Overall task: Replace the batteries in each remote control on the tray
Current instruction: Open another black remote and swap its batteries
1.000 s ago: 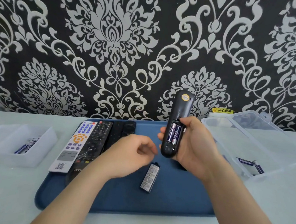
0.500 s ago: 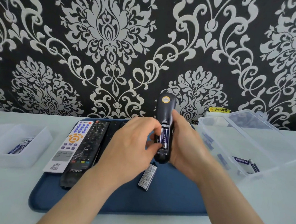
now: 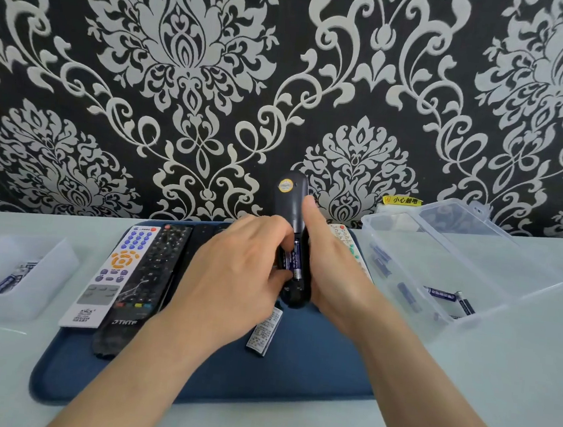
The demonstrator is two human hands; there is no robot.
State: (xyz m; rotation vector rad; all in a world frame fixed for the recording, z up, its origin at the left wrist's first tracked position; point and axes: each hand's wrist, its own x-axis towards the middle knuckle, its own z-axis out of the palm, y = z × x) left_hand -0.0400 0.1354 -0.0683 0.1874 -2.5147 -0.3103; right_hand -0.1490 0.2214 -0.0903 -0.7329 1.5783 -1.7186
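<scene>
Black remote [image 3: 290,200], head view: held upright above the blue tray [image 3: 291,379], back facing the camera, compartment open, batteries [image 3: 294,257] showing inside. Right hand [image 3: 333,270] is wrapped round its right side, thumb up along the back. Change: a second ago the left hand [image 3: 243,271] hung loosely curled beside it, touching nothing; now it is on the compartment, forefinger at the top and thumb at the lower end, pinching the batteries. That probably means prising a cell out or pressing it home; cannot tell which, or whether the cells are old or new. Battery cover [image 3: 263,332] lies off on the tray under the hands, so this remote is unfinished. White remote [image 3: 113,269] and dark remote [image 3: 150,276] lie side by side at the tray's left. Clear box [image 3: 474,266] on the table at right holds loose cells [image 3: 441,293].
</scene>
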